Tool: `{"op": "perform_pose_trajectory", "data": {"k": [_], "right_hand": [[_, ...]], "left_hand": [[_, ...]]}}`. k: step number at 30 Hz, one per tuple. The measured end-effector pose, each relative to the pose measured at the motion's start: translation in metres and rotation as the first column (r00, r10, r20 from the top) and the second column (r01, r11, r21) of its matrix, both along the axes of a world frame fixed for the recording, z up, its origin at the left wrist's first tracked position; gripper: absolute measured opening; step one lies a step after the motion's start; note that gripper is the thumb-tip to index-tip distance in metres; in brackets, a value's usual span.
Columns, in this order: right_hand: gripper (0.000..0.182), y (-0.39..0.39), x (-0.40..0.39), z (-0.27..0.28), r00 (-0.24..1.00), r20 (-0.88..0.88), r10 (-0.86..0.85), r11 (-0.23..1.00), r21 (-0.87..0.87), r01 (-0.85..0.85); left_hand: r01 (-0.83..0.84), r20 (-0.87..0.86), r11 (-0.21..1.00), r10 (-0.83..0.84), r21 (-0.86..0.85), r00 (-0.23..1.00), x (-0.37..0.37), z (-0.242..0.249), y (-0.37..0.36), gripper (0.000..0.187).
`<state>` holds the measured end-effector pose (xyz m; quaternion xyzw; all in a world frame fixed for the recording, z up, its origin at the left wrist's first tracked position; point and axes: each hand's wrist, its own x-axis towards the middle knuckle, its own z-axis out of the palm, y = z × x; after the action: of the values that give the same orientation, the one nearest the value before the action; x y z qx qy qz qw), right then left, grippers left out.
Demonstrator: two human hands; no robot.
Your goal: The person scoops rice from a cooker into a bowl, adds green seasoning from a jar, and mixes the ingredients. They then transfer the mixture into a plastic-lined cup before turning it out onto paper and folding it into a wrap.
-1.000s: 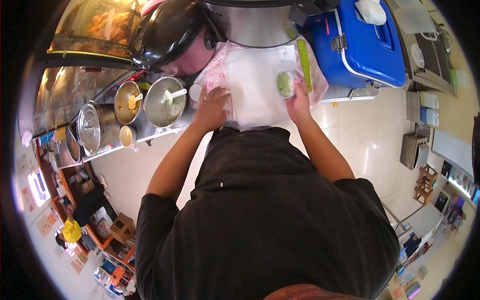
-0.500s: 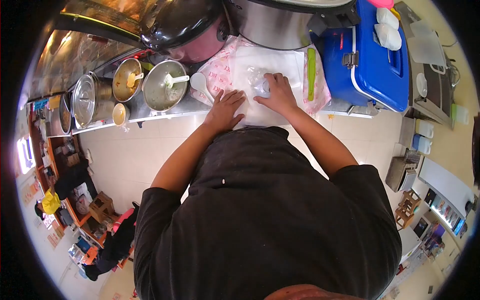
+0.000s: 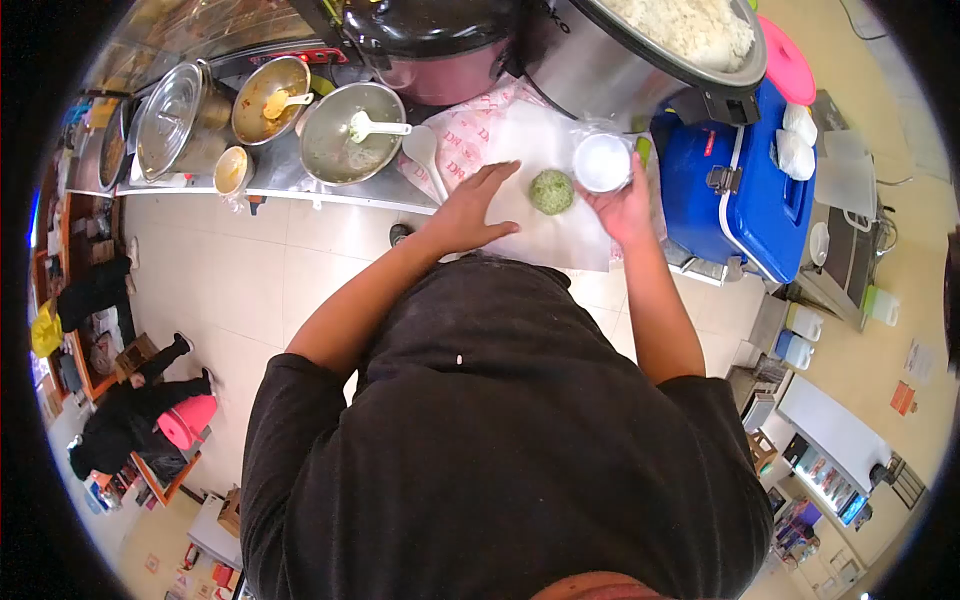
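Note:
A round green mound [image 3: 551, 192] lies on the white paper sheet [image 3: 535, 135] in front of me. To its right my right hand [image 3: 622, 205] holds a round white cup [image 3: 602, 162] with clear plastic about it, fingers wrapped at its side. Left of the mound, my left hand [image 3: 474, 213] hovers over the paper's left edge, fingers apart and holding nothing. A white rice paddle [image 3: 422, 148] rests on the pink-printed wrapping paper [image 3: 460, 130] beyond that hand.
Metal bowls [image 3: 352, 158] with spoons, a lidded pot [image 3: 168, 120] and a small cup [image 3: 233, 171] stand left. Behind are a dark cooker [image 3: 430, 40] and a large pot of rice [image 3: 690, 35]. A blue cooler [image 3: 745, 180] stands right. Two people are at far left.
The cup is now lifted and turned to the right in my right hand, and the green mound shows on the paper. My left hand has risen and opened. The view has shifted.

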<state>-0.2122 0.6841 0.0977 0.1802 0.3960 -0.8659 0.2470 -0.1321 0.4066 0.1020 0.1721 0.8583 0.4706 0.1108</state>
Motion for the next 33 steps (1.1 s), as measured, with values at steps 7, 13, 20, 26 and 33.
{"op": "perform_pose_trajectory", "data": {"k": [7,13,20,26,33], "right_hand": [[0.059,-0.128,0.055,0.039,0.967,-0.101,0.234,0.965,-0.094,-0.244],[0.063,-0.151,0.081,0.037,0.891,-0.146,0.43,0.894,0.208,-0.397],[0.05,-0.069,0.138,-0.006,0.65,-0.289,0.703,0.133,0.951,0.279],[0.056,-0.013,0.175,-0.027,0.648,-0.146,0.747,-0.196,0.884,0.425],[0.024,-0.002,0.164,-0.047,0.611,-0.203,0.765,-0.145,0.87,0.471]], "left_hand": [[-0.249,-0.206,0.943,0.294,0.219,0.933,-0.005,0.048,-0.024,0.111],[-0.278,-0.137,0.961,0.276,0.001,0.951,0.024,0.072,-0.107,0.094],[-0.676,-0.341,0.683,0.588,-0.277,0.734,0.087,0.013,-0.28,0.091],[-0.584,-0.296,0.701,0.504,-0.409,0.811,0.062,-0.023,-0.322,0.097],[-0.599,-0.42,0.699,0.444,-0.39,0.792,0.064,-0.012,-0.31,0.108]]}}
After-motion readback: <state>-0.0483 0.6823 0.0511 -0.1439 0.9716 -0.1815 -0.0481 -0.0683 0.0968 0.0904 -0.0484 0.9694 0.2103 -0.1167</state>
